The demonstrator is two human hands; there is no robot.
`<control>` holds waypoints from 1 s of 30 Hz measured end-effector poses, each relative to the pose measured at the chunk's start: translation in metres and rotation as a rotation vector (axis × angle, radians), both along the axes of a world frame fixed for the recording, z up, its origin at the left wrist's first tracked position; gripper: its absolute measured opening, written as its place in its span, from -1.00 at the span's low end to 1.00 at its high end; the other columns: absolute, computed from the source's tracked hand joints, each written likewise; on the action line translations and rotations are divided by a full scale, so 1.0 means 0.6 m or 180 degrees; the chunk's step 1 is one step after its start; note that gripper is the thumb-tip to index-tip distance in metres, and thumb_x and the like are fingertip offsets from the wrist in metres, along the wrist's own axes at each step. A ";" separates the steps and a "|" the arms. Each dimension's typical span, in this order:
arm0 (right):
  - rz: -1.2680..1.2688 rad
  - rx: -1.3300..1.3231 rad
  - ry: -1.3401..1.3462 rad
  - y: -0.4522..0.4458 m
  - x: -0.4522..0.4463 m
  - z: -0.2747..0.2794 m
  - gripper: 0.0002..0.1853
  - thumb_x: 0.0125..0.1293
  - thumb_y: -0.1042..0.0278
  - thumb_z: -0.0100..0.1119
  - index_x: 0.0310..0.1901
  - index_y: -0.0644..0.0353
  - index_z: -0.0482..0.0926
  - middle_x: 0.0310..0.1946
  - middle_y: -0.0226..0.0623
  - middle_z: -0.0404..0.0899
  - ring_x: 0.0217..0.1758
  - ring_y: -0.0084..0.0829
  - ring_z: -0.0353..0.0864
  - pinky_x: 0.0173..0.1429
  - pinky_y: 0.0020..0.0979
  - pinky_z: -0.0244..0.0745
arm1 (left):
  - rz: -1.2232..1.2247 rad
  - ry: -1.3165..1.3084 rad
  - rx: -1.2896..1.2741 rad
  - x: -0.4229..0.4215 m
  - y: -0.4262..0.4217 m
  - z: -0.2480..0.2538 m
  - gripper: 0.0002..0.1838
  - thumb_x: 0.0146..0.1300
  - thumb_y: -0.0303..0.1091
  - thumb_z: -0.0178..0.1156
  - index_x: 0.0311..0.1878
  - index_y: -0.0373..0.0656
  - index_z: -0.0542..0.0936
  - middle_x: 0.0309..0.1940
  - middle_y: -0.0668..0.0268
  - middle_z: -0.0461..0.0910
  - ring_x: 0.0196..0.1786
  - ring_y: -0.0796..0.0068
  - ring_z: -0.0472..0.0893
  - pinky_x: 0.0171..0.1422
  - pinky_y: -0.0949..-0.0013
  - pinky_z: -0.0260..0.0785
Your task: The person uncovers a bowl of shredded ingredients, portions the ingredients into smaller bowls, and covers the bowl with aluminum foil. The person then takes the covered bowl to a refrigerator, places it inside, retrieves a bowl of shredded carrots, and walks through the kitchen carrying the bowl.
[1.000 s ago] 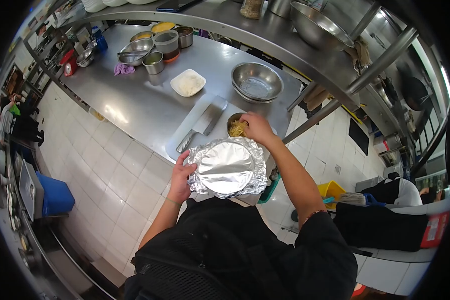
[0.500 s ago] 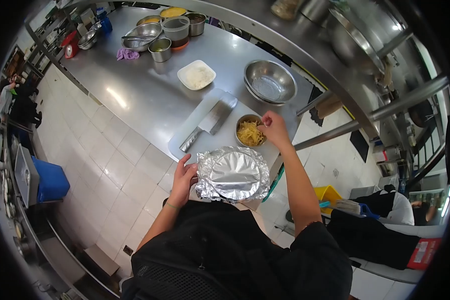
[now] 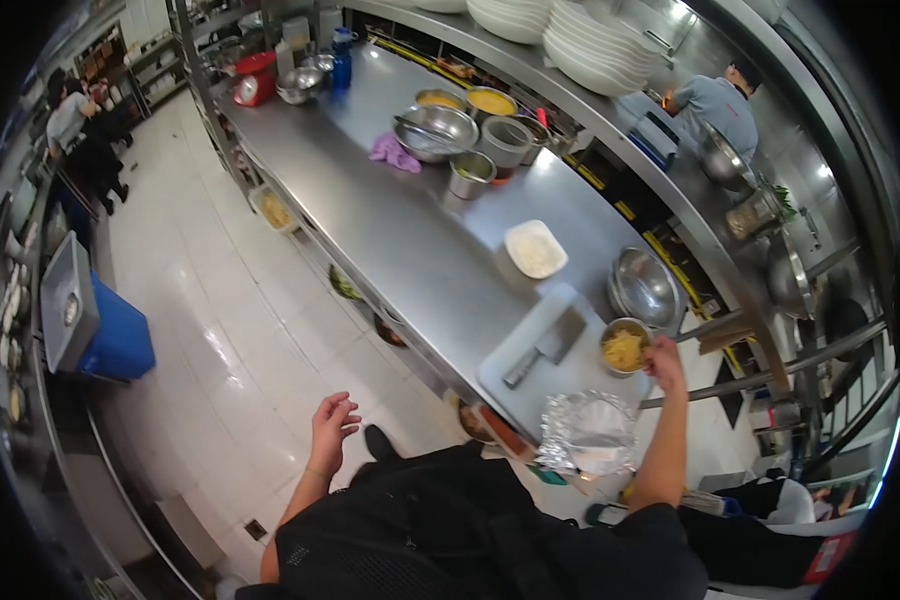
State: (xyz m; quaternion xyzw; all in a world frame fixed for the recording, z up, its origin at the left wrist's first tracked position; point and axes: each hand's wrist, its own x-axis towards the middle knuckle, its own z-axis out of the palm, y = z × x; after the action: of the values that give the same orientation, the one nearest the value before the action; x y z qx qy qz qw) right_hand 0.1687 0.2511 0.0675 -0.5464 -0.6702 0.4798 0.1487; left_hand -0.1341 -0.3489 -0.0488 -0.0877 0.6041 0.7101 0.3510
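My right hand (image 3: 663, 362) grips the right rim of a small metal bowl (image 3: 610, 364) with its fingers closed. Yellow shreds (image 3: 625, 349) fill that bowl; whether its base is lifted or rests on the board I cannot tell. My left hand (image 3: 332, 432) hangs over the floor, away from the table, holding nothing, its fingers loosely bent and apart. On the white cutting board (image 3: 515, 372) lies a cleaver (image 3: 548, 353), its handle toward me. A foil-covered container (image 3: 590, 435) sits at the near end of the board.
Two nested metal bowls (image 3: 642, 287) and a white dish of pale shreds (image 3: 536, 249) stand on the steel table (image 3: 400, 235). Farther back are a mixing bowl (image 3: 435, 133), several tubs and a red scale (image 3: 255, 80). A shelf (image 3: 610, 105) overhangs; a co-worker (image 3: 718, 112) stands beyond.
My view has swung to the left and shows more of the table. My left hand has moved away from the foil-covered container to over the floor. My right hand remains at the bowl's rim.
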 end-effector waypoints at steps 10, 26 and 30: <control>0.0673 -0.0323 0.1159 -0.348 -0.368 0.001 -0.73 0.16 0.71 0.20 -0.35 0.10 0.35 -0.58 -0.35 0.52 -0.68 -0.45 0.58 -0.69 -0.45 0.46 | -0.1106 0.0842 0.0368 -0.201 0.100 0.045 -0.65 0.43 -0.30 0.23 0.23 -0.16 0.52 -0.12 0.35 0.59 -0.16 0.53 0.63 -0.06 0.39 0.50; 0.1108 -0.3366 0.1781 -0.523 -1.003 -0.117 -0.40 0.49 -0.27 0.06 0.16 0.18 0.54 0.04 -0.20 0.59 0.16 -0.34 0.61 0.21 -0.14 0.53 | -0.0730 0.2265 -0.0862 -0.684 0.133 0.098 -0.86 0.19 -0.53 0.20 -0.33 -0.21 0.40 -0.56 0.42 0.41 -0.54 0.66 0.43 -0.53 0.48 0.25; 0.0841 -0.5123 0.3043 -0.506 -1.079 -0.147 -0.20 0.48 -0.41 -0.10 0.40 0.16 0.42 0.40 -0.09 0.44 0.46 -0.04 0.42 0.56 0.06 0.23 | -0.1310 0.2490 -0.1073 -0.785 0.193 0.122 -0.80 0.29 -0.35 0.32 -0.27 -0.24 0.50 -0.62 0.38 0.47 -0.52 0.63 0.48 -0.46 0.41 0.33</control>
State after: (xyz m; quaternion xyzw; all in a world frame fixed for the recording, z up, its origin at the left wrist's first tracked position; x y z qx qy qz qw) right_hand -0.4784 -0.0523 -0.0205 -0.1500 -0.0622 0.9843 -0.0698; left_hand -0.6053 -0.2331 0.0241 0.2521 0.8026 0.4975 0.2115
